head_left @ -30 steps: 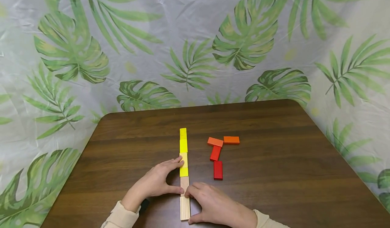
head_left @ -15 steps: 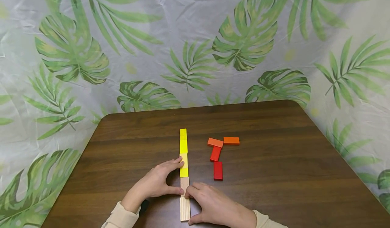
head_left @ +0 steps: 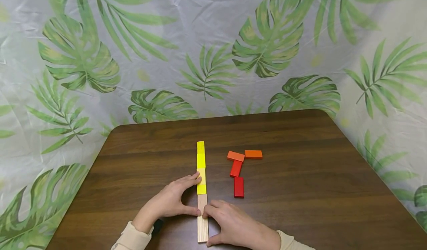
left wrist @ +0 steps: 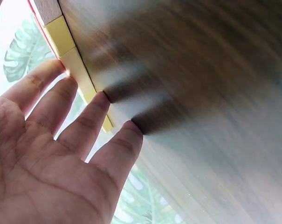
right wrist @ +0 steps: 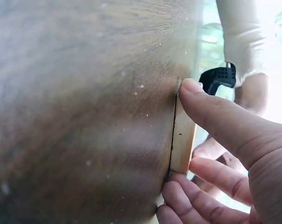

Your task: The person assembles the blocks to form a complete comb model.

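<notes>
A straight row of flat wooden blocks runs away from me on the table. At its near end lies a striped natural wood block point(head_left: 202, 230), followed by a plain pale block point(head_left: 202, 201). Farther along come a bright yellow block point(head_left: 201, 189), a light yellow block point(head_left: 202, 176) and more yellow blocks point(head_left: 201, 160). My left hand point(head_left: 170, 198) lies along the row's left side, fairly straight fingertips touching it and thumb by the two pale blocks' joint. My right hand point(head_left: 237, 224) holds the striped block point(right wrist: 182, 140), thumb at its near right corner, fingers toward its far end.
Right of the row, a dark red block point(head_left: 238, 187), a red block point(head_left: 236, 168), a salmon block point(head_left: 235, 156) and an orange block point(head_left: 253, 154) lie on the brown table point(head_left: 300, 190). Behind hangs a leaf-patterned sheet point(head_left: 213, 57).
My left thumb has slid slightly toward me along the pale block to its joint with the striped one. The right hand and the blocks look unmoved.
</notes>
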Available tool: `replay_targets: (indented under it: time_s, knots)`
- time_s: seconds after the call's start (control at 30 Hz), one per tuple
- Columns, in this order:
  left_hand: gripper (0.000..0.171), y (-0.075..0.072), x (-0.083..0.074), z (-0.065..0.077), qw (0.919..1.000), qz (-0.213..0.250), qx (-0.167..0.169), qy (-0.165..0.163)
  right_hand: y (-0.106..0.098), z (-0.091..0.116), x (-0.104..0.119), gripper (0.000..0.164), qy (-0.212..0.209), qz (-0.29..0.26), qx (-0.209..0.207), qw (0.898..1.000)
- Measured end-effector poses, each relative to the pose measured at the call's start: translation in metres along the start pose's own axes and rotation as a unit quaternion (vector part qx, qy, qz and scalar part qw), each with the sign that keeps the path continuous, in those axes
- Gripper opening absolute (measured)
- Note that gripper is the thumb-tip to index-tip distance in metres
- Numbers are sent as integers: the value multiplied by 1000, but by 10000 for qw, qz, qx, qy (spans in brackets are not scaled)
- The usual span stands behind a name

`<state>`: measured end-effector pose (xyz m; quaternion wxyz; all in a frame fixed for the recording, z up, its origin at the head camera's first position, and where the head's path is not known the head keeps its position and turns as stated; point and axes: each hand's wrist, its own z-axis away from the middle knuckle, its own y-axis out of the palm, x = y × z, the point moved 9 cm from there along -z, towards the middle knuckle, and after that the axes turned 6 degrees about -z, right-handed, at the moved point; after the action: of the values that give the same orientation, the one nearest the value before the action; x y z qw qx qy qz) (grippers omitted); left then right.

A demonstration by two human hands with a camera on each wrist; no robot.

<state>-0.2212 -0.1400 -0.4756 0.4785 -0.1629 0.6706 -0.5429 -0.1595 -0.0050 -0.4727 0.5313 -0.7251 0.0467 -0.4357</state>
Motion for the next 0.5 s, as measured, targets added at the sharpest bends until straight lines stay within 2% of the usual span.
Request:
replay_targets:
  time_s: [0.27, 0.5]
  knots:
    - [113, 3, 1, 2, 9999, 122, 96, -64, 0, 0, 1, 49, 1, -10, -17, 10000]
    - [119, 7, 2, 4, 9998, 134, 145, -87, 0, 0, 1, 47, 8, -19, 0, 10000]
